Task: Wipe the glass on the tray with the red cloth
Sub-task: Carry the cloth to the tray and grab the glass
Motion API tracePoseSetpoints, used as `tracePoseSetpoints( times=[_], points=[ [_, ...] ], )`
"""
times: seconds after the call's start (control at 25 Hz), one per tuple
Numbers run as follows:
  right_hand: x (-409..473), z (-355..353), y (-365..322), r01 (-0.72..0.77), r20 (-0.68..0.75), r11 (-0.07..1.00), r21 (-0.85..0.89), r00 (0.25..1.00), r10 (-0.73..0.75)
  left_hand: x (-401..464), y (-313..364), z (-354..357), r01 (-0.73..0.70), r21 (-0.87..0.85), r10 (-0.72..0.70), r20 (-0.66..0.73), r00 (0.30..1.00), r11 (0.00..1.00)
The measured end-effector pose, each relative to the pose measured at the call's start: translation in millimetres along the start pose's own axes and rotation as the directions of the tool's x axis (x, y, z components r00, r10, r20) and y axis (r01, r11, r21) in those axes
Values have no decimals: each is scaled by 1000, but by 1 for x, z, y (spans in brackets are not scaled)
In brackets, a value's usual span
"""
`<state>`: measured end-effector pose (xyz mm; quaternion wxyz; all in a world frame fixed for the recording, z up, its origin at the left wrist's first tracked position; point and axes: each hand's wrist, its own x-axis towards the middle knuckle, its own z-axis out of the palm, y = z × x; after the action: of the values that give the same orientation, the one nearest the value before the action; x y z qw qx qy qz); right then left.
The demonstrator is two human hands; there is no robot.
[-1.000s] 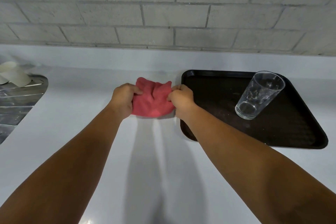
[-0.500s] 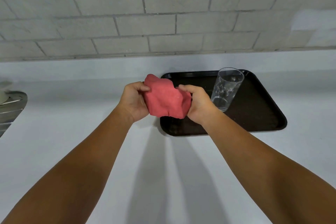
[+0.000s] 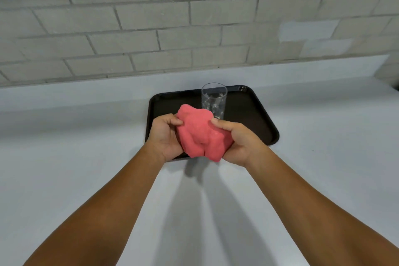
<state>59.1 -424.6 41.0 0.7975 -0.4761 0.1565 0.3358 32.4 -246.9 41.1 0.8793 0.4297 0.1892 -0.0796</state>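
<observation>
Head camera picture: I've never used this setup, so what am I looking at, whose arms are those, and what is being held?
There is no machine here. The picture comes from a camera worn on a person's head, looking forward and down, so the two bare arms reaching in from the bottom are that person's own. The left hand and right hand grip a bunched red cloth between them, raised above the near edge of a dark tray. The tray lies on a pale counter against a grey brick wall. A clear glass stands upright on the tray just behind the cloth. Neither hand appears to touch it, so wiping has not begun.
</observation>
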Motion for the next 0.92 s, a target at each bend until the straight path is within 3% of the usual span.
tracePoseSetpoints(
  times=[0.36,0.56,0.64,0.76,0.84,0.92],
  points=[
    [-25,-71,-36,-11,-1,1000,-18,1000,11,3,-62,82,9,-45,-11,-53,999,999],
    [-15,-78,-47,175,-11,983,-59,984,-176,9,-67,97,-62,5,62,-131,989,998],
    [-8,-76,-50,233,-52,967,-106,969,-240,18,-66,94,-127,103,145,-192,971,987],
    [2,-74,-53,331,-115,925,-189,928,-355,35,-62,79,-182,402,327,-329,886,898],
    [8,-78,-54,410,-106,864,-292,884,-455,46,-58,66,-227,576,473,-323,820,785],
    [15,-81,-56,460,-100,802,-380,842,-530,58,-52,54,-235,685,538,-267,799,689]
  ],
)
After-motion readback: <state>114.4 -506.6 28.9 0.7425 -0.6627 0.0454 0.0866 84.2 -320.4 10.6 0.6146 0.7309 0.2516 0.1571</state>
